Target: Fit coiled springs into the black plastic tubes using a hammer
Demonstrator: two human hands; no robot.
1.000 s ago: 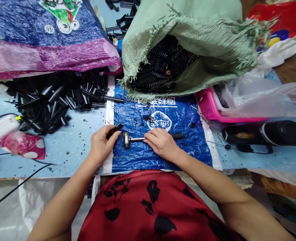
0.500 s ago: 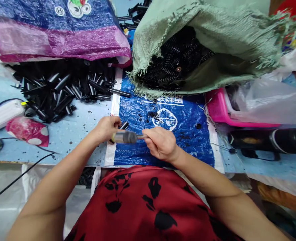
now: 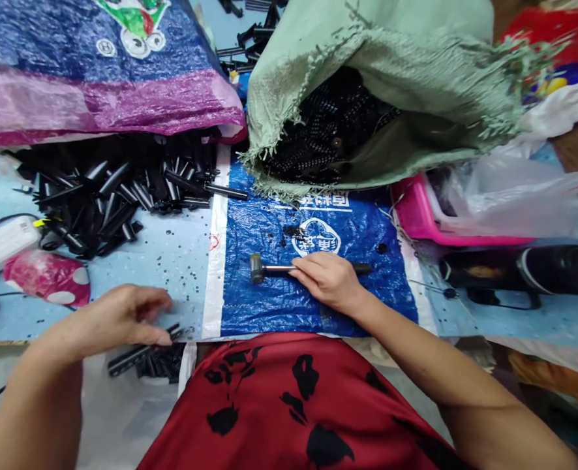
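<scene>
My right hand (image 3: 331, 279) grips the handle of a small hammer (image 3: 279, 268) above the blue woven sack. The hammer's grey head points left. At the table's front edge, my left hand (image 3: 117, 320) is open, with thumb and fingers spread. Just below those fingers is a slim black plastic piece (image 3: 135, 358), tilted over the mouth of a white bag (image 3: 127, 408); it seems loose from the hand. More black pieces show inside this bag, partly hidden. Beyond my left hand, a heap of black tubular pieces (image 3: 117, 186) spills from a blue and purple sack (image 3: 107, 98).
A frayed green sack (image 3: 416, 65) holding dark parts lies open at the back. On the right are a pink tray (image 3: 411, 212) and a black flask (image 3: 553, 271). A white power strip (image 3: 8, 245) and pink spotted bundle (image 3: 47, 277) sit left. Black bits dot the blue sheet (image 3: 250, 300).
My left hand has moved left and down from the blue sheet to the table edge and opened, releasing a black piece. The hammer, blurred before, now lies level in my right hand.
</scene>
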